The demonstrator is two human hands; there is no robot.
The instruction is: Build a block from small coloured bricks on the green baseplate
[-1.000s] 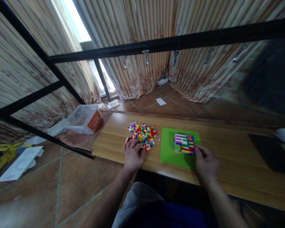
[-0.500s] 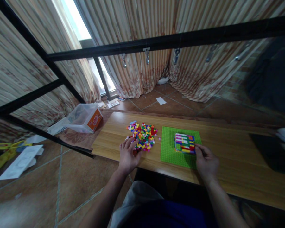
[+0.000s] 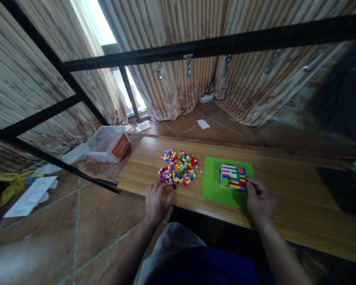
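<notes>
A loose pile of small coloured building bricks [image 3: 179,168] lies on the wooden table. My left hand [image 3: 157,202] rests at the pile's near side, low over the table edge, fingers stretched and apart. By its fingertips sit a few stray bricks, a black one [image 3: 173,187] among them. On a green studded baseplate [image 3: 212,190] stands a low block of stacked bricks [image 3: 233,177], striped white and pink on top with several other colours. At its right edge my right hand [image 3: 261,202] has thumb and forefinger closed against the block; its other fingers curl under, partly hidden.
A clear plastic box [image 3: 106,146] with an orange label stands beyond the table's left end. A dark flat mat [image 3: 341,192] lies at the table's right. Black metal bars [image 3: 178,52] cross above the far side, before striped curtains [image 3: 192,87].
My left hand has drawn back from the pile toward the table's near edge, and several bricks there are uncovered. My right hand stays at the block's right edge. The view has shifted slightly.
</notes>
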